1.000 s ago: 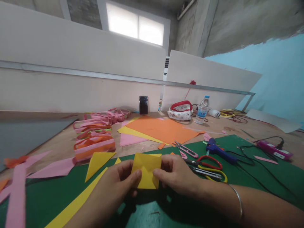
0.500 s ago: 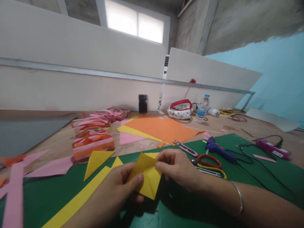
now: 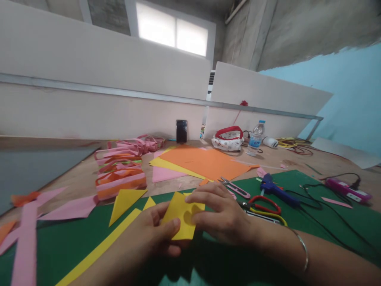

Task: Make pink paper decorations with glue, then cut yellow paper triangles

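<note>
A small folded yellow paper (image 3: 178, 212) is held just above the green cutting mat (image 3: 59, 242), near its front edge. My left hand (image 3: 154, 232) pinches its lower left side, thumb on top. My right hand (image 3: 220, 212) lies over its right edge with fingers curled onto the paper; a thin silver bangle circles that wrist. A long yellow paper strip (image 3: 98, 248) lies on the mat left of my hands, with two yellow triangles (image 3: 125, 200) beyond it.
Scissors with red and yellow handles (image 3: 263, 208), thread snips (image 3: 235, 187), a blue glue gun (image 3: 275, 188) and black cables lie to the right. Orange, yellow and pink sheets (image 3: 202, 161), woven paper strips (image 3: 119, 178), a phone (image 3: 181, 131), pouch (image 3: 228, 141) and bottle (image 3: 256, 139) sit behind.
The yellow paper has been turned and lowered from a tilted diamond to a flatter position. My right hand has slid over its right edge.
</note>
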Tool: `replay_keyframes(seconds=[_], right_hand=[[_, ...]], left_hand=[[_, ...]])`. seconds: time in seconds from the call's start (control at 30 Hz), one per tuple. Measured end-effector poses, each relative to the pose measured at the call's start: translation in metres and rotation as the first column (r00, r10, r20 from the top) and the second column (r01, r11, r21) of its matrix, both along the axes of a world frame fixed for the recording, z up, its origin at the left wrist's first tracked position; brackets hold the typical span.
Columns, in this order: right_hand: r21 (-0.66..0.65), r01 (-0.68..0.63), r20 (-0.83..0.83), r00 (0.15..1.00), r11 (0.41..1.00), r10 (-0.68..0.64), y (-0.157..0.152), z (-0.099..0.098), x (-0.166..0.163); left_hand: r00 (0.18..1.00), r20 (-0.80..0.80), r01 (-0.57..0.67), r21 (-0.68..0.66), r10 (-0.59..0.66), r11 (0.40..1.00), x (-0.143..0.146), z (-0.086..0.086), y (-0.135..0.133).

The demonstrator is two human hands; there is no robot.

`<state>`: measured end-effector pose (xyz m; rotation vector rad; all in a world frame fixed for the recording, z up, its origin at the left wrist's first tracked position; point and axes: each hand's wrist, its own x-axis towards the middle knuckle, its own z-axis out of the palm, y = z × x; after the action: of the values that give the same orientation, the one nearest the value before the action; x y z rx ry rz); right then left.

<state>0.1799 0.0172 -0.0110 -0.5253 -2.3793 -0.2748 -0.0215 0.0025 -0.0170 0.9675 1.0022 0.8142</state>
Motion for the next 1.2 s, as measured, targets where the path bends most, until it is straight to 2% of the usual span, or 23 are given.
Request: replay_keyframes(seconds=[0.1, 0.2, 0.3, 0.4, 0.5, 0.6, 0.7, 0.9, 1.1, 1.2], right_hand=[[-0.178, 0.036, -0.089, 0.995, 0.983, -0.052, 0.000, -0.004, -0.004], [-0.399, 0.028, -0.141, 0.986, 0.916, -0.091, -0.003, -0.002, -0.006], [-0.506, -0.005, -0.156, 0.984, 0.863, -0.085, -0.005, -0.001, -0.007], [-0.508, 0.035, -0.124, 0.986, 0.861, -0.113, -0.005, -0.002, -0.008], [-0.501, 0.094, -0.083, 0.984, 0.860, -0.156, -0.005, -0.005, -0.008], [-0.497, 0.123, -0.049, 0.984, 0.859, -0.169, -0.007, -0.007, -0.009], [-0.492, 0.129, -0.027, 0.986, 0.861, -0.163, -0.008, -0.008, -0.009], [-0.495, 0.135, -0.056, 0.981, 0.859, -0.187, -0.008, -0.008, -0.011], [-0.543, 0.140, -0.059, 0.977, 0.828, -0.204, -0.009, -0.007, -0.011], [-0.552, 0.141, -0.063, 0.976, 0.822, -0.210, -0.009, -0.007, -0.010]], left_hand=[[1.000, 0.023, 0.013, -0.058, -0.012, 0.998, 0.002, -0.001, -0.001], [0.998, 0.066, 0.012, -0.102, -0.006, 0.995, 0.003, -0.002, -0.002], [0.991, 0.126, 0.061, -0.123, -0.045, 0.991, 0.003, -0.004, -0.002], [0.980, 0.162, 0.137, -0.119, -0.117, 0.983, 0.002, -0.006, -0.001], [0.976, 0.170, 0.157, -0.119, -0.136, 0.980, 0.002, -0.008, 0.002], [0.985, 0.079, 0.155, -0.059, -0.151, 0.986, 0.002, -0.011, 0.002], [0.978, 0.020, 0.207, 0.033, -0.207, 0.978, 0.003, -0.017, -0.001], [0.995, -0.026, 0.097, 0.060, -0.096, 0.993, 0.008, -0.019, -0.010], [0.994, -0.048, 0.107, 0.111, -0.103, 0.988, 0.010, -0.015, -0.012], [0.987, -0.068, 0.152, 0.116, -0.145, 0.982, 0.008, -0.013, -0.008]])
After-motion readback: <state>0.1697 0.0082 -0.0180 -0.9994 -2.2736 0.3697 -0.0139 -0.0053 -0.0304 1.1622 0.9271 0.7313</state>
